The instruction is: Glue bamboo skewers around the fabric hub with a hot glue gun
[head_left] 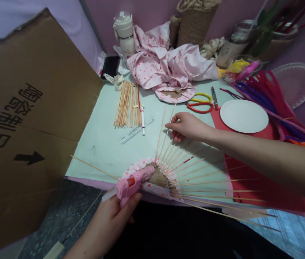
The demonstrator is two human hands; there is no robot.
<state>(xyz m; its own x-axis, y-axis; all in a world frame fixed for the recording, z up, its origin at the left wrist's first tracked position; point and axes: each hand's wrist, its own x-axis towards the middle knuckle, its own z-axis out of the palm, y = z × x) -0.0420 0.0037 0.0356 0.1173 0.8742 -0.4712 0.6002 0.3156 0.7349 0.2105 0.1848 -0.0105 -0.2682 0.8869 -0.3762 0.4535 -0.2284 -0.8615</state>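
My left hand (120, 212) is wrapped round a pink glue gun (132, 182), its nozzle over a fabric-covered half-round base (137, 166) at the table's front edge. Thin wooden sticks (192, 169) fan out from this base to the right and back. One stick points off to the left. My right hand (186, 126) reaches over the fan and pinches one stick (166, 138) between thumb and fingertips. That stick's lower end meets the base near the nozzle; whether glue is coming out, I cannot tell.
A bundle of wooden sticks (127, 106), a clear ruler (136, 131) and a white marker (143, 120) lie behind the fan. Scissors (200, 107) and a white paper plate (244, 116) are at right. Polka-dot fabric (174, 66) is heaped at the back. A cardboard box (33, 118) stands left.
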